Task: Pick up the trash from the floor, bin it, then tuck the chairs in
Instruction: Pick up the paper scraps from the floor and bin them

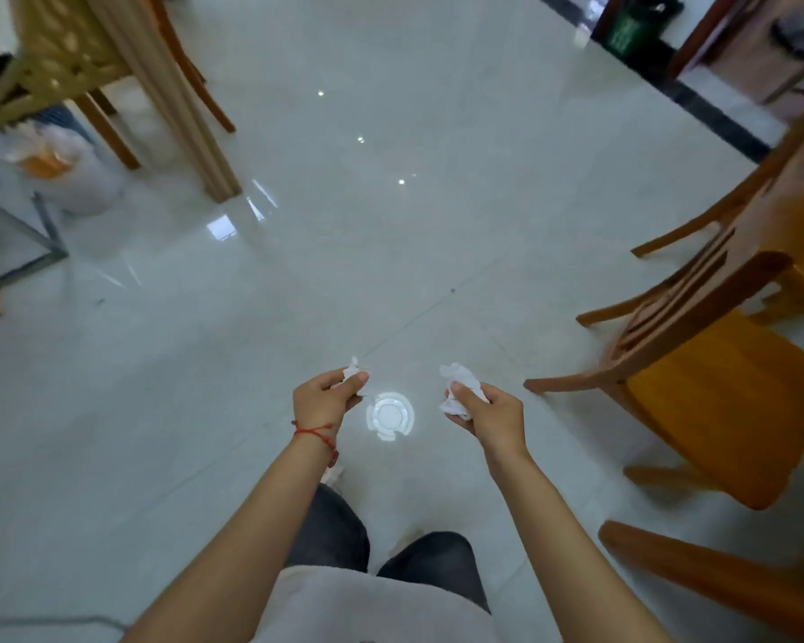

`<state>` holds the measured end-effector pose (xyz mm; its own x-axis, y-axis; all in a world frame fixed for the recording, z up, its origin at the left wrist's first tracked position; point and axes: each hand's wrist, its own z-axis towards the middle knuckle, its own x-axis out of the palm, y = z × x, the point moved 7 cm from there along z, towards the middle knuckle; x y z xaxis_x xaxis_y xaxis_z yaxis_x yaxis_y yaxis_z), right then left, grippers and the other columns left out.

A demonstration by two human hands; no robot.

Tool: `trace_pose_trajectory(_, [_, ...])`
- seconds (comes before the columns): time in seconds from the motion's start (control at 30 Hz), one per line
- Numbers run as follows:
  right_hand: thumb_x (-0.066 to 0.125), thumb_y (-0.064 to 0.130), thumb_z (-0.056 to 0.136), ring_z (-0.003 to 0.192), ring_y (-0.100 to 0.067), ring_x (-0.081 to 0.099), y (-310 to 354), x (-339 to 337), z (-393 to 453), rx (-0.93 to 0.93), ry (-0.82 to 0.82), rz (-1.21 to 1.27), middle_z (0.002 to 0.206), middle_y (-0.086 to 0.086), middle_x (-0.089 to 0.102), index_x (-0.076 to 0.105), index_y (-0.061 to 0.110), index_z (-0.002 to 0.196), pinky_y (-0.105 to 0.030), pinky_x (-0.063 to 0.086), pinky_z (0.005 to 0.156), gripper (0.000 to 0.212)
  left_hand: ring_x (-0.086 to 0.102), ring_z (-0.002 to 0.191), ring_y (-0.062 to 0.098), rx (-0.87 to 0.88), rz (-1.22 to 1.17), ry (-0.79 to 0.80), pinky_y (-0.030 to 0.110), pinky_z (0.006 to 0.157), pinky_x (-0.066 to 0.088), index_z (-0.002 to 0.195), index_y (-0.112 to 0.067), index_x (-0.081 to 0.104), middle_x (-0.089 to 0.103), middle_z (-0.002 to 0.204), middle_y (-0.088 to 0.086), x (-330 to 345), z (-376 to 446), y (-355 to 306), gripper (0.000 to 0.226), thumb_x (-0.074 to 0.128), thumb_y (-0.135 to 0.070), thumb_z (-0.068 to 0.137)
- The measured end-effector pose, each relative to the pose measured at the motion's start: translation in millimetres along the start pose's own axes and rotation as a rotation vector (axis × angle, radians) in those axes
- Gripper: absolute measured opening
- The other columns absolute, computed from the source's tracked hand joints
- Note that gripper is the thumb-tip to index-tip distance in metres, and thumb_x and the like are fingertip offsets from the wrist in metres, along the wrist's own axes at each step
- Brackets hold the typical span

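Observation:
My left hand [328, 401] pinches a small crumpled white tissue [353, 369] between thumb and fingers. My right hand [488, 413] grips a larger crumpled white tissue [460, 387]. Both hands are held out in front of me above the glossy floor. A wooden chair with an orange seat [720, 401] stands at the right, pulled out from its table. A second chair [734, 252] stands behind it. At the far left a bin lined with a pale plastic bag [73, 174] holds something orange.
A light wooden table leg [182, 113] and chair legs stand at the upper left. A metal frame [33, 234] lies at the left edge. Another chair's back rail [715, 582] crosses the lower right. A round ceiling-light reflection [389, 416] glares on the floor between my hands.

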<state>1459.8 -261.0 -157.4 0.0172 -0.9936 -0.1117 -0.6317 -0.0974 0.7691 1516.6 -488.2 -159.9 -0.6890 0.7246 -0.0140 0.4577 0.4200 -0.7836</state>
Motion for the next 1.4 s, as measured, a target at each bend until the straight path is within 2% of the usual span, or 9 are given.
trace_pose_trajectory(0.1, [0.071,0.013,0.074,0.066,-0.019,0.057,14.0,49.0,12.8,0.019,0.067,-0.045,0.074,-0.014,0.056,0.057,-0.011,0.072,-0.031,0.055,0.071,0.028,0.062,0.071,0.013,-0.004,-0.044,-0.062,0.017,0.062,0.056,0.095,0.003,0.067,0.065,0.083,0.008,-30.0,27.9,-17.4,0.023,0.072,-0.001,0.073])
trace_pose_trajectory(0.2, [0.07,0.01,0.075,0.065,-0.019,0.059,27.8,96.0,26.3,0.023,0.128,-0.074,0.074,-0.015,0.06,0.062,-0.006,0.07,-0.031,0.056,0.071,0.018,0.062,0.073,0.013,-0.003,-0.08,-0.12,0.017,0.062,0.056,0.098,0.006,0.066,0.065,0.09,0.012,-60.7,57.5,-37.8,0.027,0.072,-0.002,0.073])
trace_pose_trajectory(0.37, [0.074,0.023,0.071,0.068,-0.016,0.066,46.7,154.1,53.2,0.037,0.149,-0.151,0.087,-0.017,0.063,0.057,-0.017,0.094,-0.043,0.054,0.086,0.049,0.063,0.074,0.015,0.001,-0.092,-0.166,0.015,0.061,0.055,0.098,0.005,0.067,0.066,0.095,0.014,-96.0,103.1,-69.5,0.026,0.072,-0.003,0.074])
trace_pose_trajectory(0.57, [0.073,0.026,0.07,0.068,-0.017,0.058,76.0,189.5,88.3,0.014,0.142,-0.153,0.075,-0.023,0.05,0.05,-0.022,0.091,-0.036,0.058,0.078,0.058,0.063,0.073,0.013,-0.009,-0.056,-0.143,0.016,0.062,0.056,0.1,0.01,0.065,0.065,0.098,0.015,-90.1,151.7,-101.9,0.029,0.071,-0.001,0.074])
trace_pose_trajectory(0.7, [0.07,0.015,0.077,0.073,-0.021,0.058,102.1,198.6,122.3,0.033,0.12,-0.154,0.093,-0.037,0.056,0.06,-0.016,0.088,-0.025,0.058,0.066,0.035,0.061,0.072,0.011,-0.017,-0.047,-0.106,0.014,0.06,0.055,0.101,0.011,0.064,0.064,0.095,0.014,-56.3,188.0,-129.6,0.029,0.07,0.0,0.075])
trace_pose_trajectory(0.8, [0.068,0.012,0.079,0.073,-0.021,0.06,130.3,202.4,158.7,0.054,0.105,-0.148,0.082,-0.025,0.058,0.066,-0.006,0.077,-0.019,0.055,0.057,0.019,0.06,0.072,0.016,-0.022,-0.054,-0.093,0.014,0.058,0.054,0.101,0.008,0.064,0.064,0.092,0.013,-24.5,221.4,-155.5,0.027,0.07,0.001,0.075])
trace_pose_trajectory(0.93, [0.069,0.012,0.079,0.07,-0.022,0.057,177.8,198.2,217.2,0.024,0.045,-0.138,0.086,-0.04,0.051,0.057,-0.019,0.087,-0.021,0.057,0.06,0.035,0.06,0.071,0.015,-0.049,-0.042,-0.064,0.015,0.059,0.055,0.098,0.009,0.064,0.064,0.082,0.008,28.6,269.1,-189.0,0.026,0.07,0.001,0.075])
trace_pose_trajectory(1.07, [0.067,0.012,0.081,0.074,-0.023,0.059,225.9,192.2,256.9,0.028,0.036,-0.064,0.081,-0.02,0.059,0.066,-0.006,0.078,-0.017,0.053,0.056,0.018,0.059,0.071,0.014,-0.038,-0.017,-0.011,0.015,0.059,0.055,0.095,0.002,0.066,0.064,0.079,0.005,83.2,303.3,-226.8,0.021,0.07,0.002,0.075])
trace_pose_trajectory(1.4, [0.067,0.011,0.081,0.068,-0.018,0.064,295.0,160.8,337.9,0.102,-0.172,0.166,0.077,-0.013,0.065,0.066,0.004,0.071,-0.021,0.058,0.062,0.012,0.059,0.071,0.016,-0.024,0.143,0.159,0.017,0.06,0.056,0.099,0.008,0.065,0.064,0.079,0.007,208.7,386.2,-299.9,0.027,0.071,0.001,0.073])
